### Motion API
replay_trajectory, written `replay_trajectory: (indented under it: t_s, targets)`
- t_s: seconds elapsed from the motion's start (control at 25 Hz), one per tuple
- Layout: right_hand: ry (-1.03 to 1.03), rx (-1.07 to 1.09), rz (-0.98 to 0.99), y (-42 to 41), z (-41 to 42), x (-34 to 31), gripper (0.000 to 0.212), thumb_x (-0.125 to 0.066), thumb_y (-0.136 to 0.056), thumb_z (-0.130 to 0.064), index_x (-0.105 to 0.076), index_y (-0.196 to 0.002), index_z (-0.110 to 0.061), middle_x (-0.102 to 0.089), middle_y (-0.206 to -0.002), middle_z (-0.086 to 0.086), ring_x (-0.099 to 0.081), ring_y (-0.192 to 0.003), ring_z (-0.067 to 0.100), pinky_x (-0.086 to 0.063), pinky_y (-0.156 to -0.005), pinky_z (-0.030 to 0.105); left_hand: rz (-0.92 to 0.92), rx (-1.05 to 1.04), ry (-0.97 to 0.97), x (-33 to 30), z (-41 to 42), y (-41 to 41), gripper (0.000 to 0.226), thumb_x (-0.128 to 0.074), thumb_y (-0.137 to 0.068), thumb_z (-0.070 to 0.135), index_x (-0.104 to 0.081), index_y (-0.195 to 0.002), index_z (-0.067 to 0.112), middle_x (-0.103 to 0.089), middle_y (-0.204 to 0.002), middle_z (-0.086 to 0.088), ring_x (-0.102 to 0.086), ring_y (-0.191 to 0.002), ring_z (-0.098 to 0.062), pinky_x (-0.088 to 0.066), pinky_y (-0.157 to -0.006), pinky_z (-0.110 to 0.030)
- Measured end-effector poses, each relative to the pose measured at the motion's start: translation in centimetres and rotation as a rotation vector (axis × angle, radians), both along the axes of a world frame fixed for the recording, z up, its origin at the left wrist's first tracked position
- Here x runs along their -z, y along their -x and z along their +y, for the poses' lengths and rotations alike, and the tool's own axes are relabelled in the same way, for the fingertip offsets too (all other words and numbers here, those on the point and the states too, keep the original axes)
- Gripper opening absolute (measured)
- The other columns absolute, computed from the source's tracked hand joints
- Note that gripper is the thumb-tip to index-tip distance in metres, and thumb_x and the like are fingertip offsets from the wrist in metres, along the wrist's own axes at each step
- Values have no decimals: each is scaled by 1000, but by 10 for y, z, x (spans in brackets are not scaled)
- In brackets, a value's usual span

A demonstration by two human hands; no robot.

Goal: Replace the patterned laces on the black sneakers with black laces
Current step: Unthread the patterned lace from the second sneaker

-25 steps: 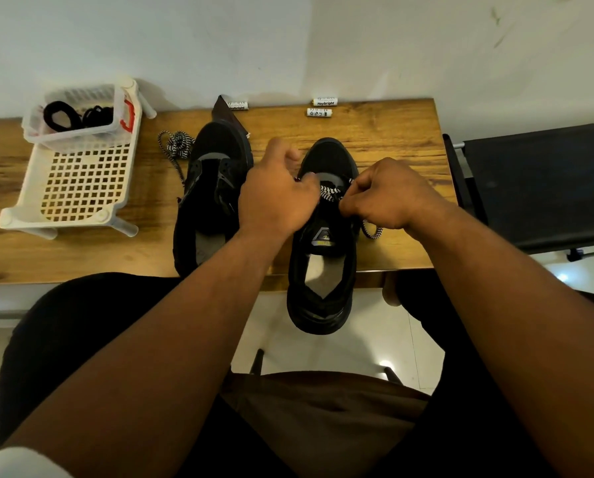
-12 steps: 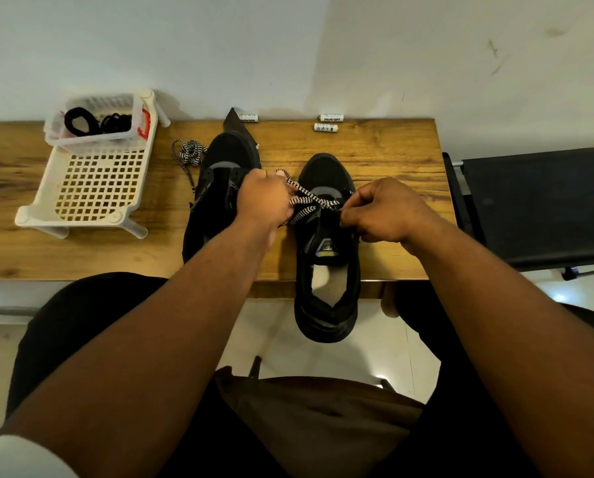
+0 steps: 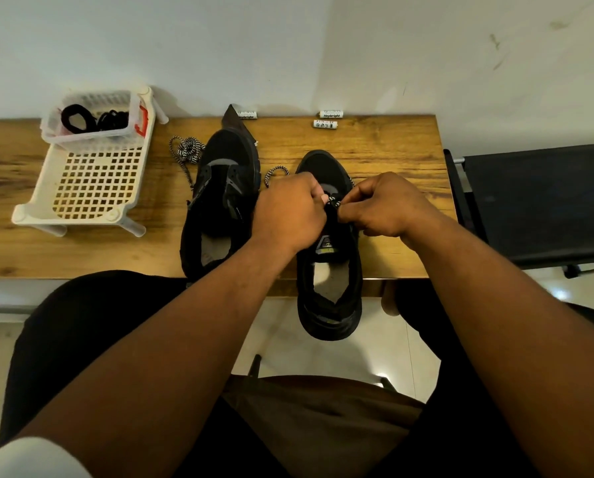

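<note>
- The left hand [image 3: 290,215] is curled into a fist over the inner side of the right sneaker [image 3: 328,250], fingers closed on the patterned lace [image 3: 333,201]; a loop of that lace sticks out past the knuckles toward the far side
- The right hand [image 3: 383,207] has its fingertips pinched together on the same lace at the eyelets — thumb and forefinger meet tight, the rest of the fingers folded under
- The two hands nearly touch over the tongue of the shoe, with only a short stretch of black-and-white lace showing between them
- The right sneaker lies with its toe on the wooden table [image 3: 392,157] and its heel hanging over the near edge
- The left sneaker [image 3: 219,201] sits just beside it, wholly on the table, with no lace in its eyelets
- A loose patterned lace [image 3: 186,153] lies bunched on the table just left of that shoe's toe
- The black laces [image 3: 93,119] sit coiled in a small clear tub on top of a white plastic rack [image 3: 92,181] — well apart from both hands
</note>
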State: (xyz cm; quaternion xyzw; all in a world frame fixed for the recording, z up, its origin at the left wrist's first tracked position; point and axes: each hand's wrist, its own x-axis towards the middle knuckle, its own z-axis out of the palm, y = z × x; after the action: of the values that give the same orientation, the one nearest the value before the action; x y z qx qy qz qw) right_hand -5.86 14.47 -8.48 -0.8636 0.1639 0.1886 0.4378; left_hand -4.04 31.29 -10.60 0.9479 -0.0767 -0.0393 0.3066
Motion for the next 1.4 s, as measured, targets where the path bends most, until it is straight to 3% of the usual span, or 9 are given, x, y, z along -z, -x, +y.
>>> replay_trajectory:
  t_s: [0.2,0.36,0.64,0.72,0.84,0.88,1.08,1.2,1.4]
  targets:
    - [-51,19,29,1,0,2,7,-84,-80,-23,-81,-85,-20,-77,-85,0,-73,-81,16,-63,-72,37,543,-557,915,-18,10,-15,20,-43,-106,7,-61,-112,11,-69,-104,-9,-68,-109,-28,-55,-96,-35]
    - [-32,16,26,0,0,2,9,-84,-78,-24,-80,-85,-21,-77,-83,-1,-74,-82,16,-63,-77,41,-36,-59,155,-10,13,-6,33,-70,-92,24,-61,-124,26,-65,-123,8,-62,-109,-11,-53,-89,-28]
    - [-17,26,20,-1,1,5,9,-84,-76,-27,-80,-82,-23,-76,-82,-1,-74,-83,18,-64,-81,48,-123,80,-224,-10,-5,10,14,-68,-91,28,-71,-103,23,-65,-105,2,-63,-93,-17,-52,-72,-32]
    - [-17,50,18,-1,1,6,9,-84,-75,-30,-80,-79,-23,-76,-80,-2,-73,-81,17,-64,-82,49,91,-21,-23,-10,-1,0,8,-63,-97,26,-68,-102,21,-67,-104,2,-63,-94,-17,-53,-78,-36]
    - [-27,64,34,-2,2,6,11,-84,-72,-32,-81,-78,-23,-77,-79,-3,-75,-83,19,-64,-80,51,566,-512,802,-19,13,-21,17,-47,-105,13,-58,-118,16,-71,-111,-7,-71,-94,-25,-58,-82,-41]
    - [-28,65,37,-2,2,6,13,-84,-71,-33,-80,-78,-23,-77,-79,-2,-74,-83,20,-64,-80,51,576,-609,887,-20,19,-22,18,-45,-105,12,-54,-120,18,-70,-110,-9,-72,-91,-27,-58,-80,-40]
    - [-17,63,39,-4,3,7,20,-84,-62,-36,-79,-76,-23,-75,-77,-2,-72,-78,19,-64,-78,51,-293,-47,-64,-19,20,-10,24,-70,-90,28,-63,-113,25,-62,-120,4,-58,-101,-18,-43,-73,-25]
    - [-27,65,48,-4,2,8,26,-81,-58,-40,-78,-76,-23,-75,-75,-1,-72,-75,19,-64,-77,51,-136,86,-136,-13,8,-3,29,-75,-84,37,-69,-112,31,-64,-120,7,-56,-114,-18,-51,-88,-38]
    - [-9,59,42,-5,5,8,21,-83,-65,-38,-78,-79,-24,-76,-80,-2,-74,-82,18,-64,-79,50,-94,40,-163,-9,-2,10,9,-68,-91,28,-68,-98,24,-63,-97,6,-62,-85,-14,-53,-69,-33]
